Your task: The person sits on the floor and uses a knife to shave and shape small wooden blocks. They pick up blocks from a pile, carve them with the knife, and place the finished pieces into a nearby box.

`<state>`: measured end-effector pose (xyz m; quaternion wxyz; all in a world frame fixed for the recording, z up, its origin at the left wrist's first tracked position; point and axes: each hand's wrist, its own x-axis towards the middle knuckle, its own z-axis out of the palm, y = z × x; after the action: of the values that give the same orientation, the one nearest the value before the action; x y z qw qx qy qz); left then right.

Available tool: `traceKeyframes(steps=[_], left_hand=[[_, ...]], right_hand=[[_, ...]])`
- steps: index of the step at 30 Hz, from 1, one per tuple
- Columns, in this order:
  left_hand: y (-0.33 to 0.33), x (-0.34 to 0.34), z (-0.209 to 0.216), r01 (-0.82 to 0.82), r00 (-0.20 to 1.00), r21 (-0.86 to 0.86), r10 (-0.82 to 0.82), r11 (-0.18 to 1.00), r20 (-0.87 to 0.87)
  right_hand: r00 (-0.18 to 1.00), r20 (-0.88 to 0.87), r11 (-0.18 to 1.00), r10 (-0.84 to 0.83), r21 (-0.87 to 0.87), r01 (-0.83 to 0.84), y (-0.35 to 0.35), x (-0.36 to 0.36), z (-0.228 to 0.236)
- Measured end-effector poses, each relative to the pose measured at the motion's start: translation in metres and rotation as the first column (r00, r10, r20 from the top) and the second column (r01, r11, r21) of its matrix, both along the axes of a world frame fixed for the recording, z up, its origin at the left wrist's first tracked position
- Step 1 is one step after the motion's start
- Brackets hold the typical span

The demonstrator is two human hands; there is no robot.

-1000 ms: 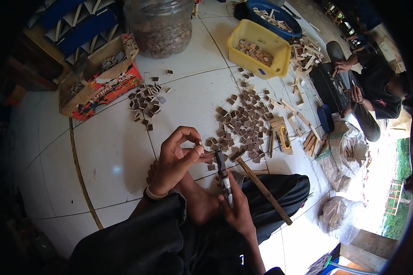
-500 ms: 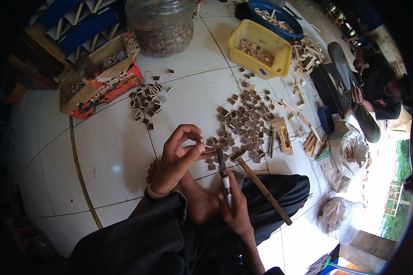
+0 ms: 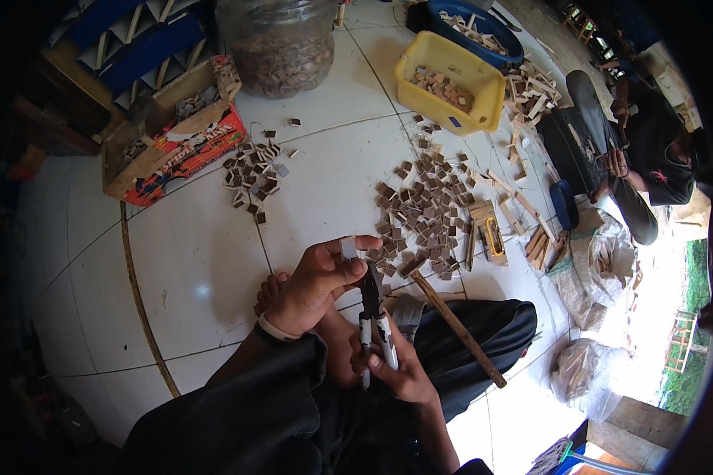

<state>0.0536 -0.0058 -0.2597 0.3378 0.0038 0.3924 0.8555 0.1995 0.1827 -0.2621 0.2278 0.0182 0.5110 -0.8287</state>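
Observation:
My left hand pinches a small pale grey square tile between its fingers, with the index finger stretched out to the right. In my right hand is a pair of pliers with white handles spread apart. Its dark jaws point up, close beside my left thumb; whether they touch the tile I cannot tell. Just beyond both hands lies a loose pile of small brown square tiles on the floor. A hammer with a wooden handle rests against my right leg, its head by the pile.
A smaller tile heap lies left, near a red-sided carton. Behind stand a big clear plastic container, a yellow tub and a blue basin. Wood strips and sacks lie right, near another seated person.
The pliers have turned, their handles have spread, and their jaws have come nearer my left hand. The tile in my left fingers now shows its flat grey face.

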Motion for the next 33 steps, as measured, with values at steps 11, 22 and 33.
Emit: traceKeyframes(steps=[11,22,33], left_hand=[[-0.003,0.001,-0.001,-0.143,0.989,0.075,0.144,0.987,-0.010],[-0.003,0.005,-0.011,-0.187,0.982,-0.018,0.186,0.982,-0.031],[-0.002,0.005,-0.002,-0.159,0.986,-0.082,0.154,0.984,-0.064]], right_hand=[[0.999,-0.049,0.999,-0.017,0.048,0.020,-0.002,-0.007,0.003],[0.999,-0.043,0.997,0.007,0.082,-0.003,0.006,-0.004,-0.001],[0.999,-0.031,1.000,0.023,0.022,-0.022,0.009,-0.005,-0.003]])
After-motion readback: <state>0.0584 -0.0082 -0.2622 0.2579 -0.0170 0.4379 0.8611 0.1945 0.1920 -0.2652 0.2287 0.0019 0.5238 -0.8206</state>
